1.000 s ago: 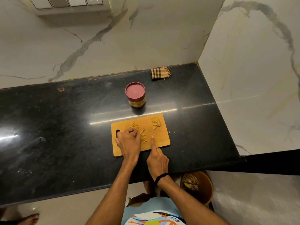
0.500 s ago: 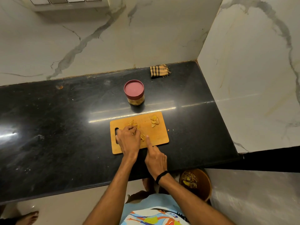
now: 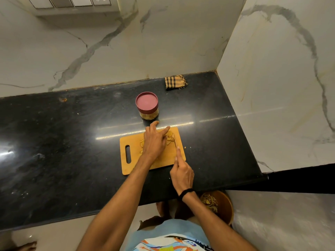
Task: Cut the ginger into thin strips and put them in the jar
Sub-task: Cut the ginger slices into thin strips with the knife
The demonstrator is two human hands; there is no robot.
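A wooden cutting board (image 3: 130,147) with a handle slot lies on the black counter. My left hand (image 3: 155,142) reaches across it with fingers stretched toward the ginger slices (image 3: 169,137) at the board's far right, and it covers most of the cut ginger strips (image 3: 141,144). My right hand (image 3: 182,173) grips a knife (image 3: 175,141), index finger along its spine, the blade beside the slices. The jar (image 3: 147,105), closed with a maroon lid, stands just behind the board.
A checked cloth (image 3: 175,82) lies at the back near the corner wall. A brown bin (image 3: 220,205) with peelings stands on the floor below the counter's front edge. Marble walls close the back and right. A bare foot (image 3: 27,246) shows at bottom left.
My left hand has left the strips in the board's middle and reached to the far right slices. My right hand moved the knife right, up to those slices.
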